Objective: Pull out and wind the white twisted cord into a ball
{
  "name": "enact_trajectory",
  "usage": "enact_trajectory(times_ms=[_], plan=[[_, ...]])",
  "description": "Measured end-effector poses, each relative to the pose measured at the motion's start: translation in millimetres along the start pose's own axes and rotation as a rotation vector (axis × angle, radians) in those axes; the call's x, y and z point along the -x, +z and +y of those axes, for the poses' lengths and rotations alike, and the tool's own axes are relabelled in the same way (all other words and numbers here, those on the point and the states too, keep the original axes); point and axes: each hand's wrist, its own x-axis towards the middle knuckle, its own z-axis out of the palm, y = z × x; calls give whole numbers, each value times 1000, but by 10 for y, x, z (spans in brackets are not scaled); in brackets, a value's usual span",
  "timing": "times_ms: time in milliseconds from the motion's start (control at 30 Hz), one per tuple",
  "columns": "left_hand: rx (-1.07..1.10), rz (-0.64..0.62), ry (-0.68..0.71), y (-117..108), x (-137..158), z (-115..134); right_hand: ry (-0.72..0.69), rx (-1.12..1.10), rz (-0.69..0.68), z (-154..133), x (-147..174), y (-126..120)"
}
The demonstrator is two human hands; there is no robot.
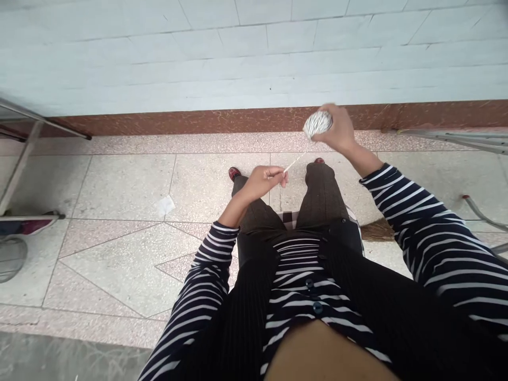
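Note:
My right hand (339,128) is closed around a white and grey ball of wound strands (318,125), which looks like yarn or cord. It is raised in front of me, to the right. Lower and to the left, my left hand (265,181) pinches a thin pale strand (295,162) between thumb and fingers. The strand slants up toward the ball and fades from sight below it. Whether the two are joined I cannot tell.
A tiled wall (254,63) with a red-brown base stands ahead. On the floor lie a white scrap of paper (164,205) at left and a straw broom head (378,230) at right. A metal frame (24,159) is at far left; metal legs (482,209) are at right.

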Motion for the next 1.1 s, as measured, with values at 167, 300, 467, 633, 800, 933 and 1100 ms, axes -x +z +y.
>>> enact_trajectory(times_ms=[167, 300, 467, 633, 800, 933, 1100], plan=[[-99, 197, 64, -220, -358, -12, -2, -178, -434, -62, 588, 299], [-205, 164, 51, -154, -614, -211, 11, -294, -551, -142, 800, 306], [-137, 169, 131, -38, -839, -339, 98, -671, -426, -243, 670, 116], [-85, 200, 98, -98, -992, -351, 161, -885, -285, -603, 439, -170], [-85, 141, 78, -119, -956, -345, 25, -956, -137, -904, 193, -433], [-26, 79, 99, -87, -873, -272, -102, -764, 177, -673, -144, -446], [202, -30, 35, -82, -787, -287, -152, -604, 206, -513, -187, -390]])
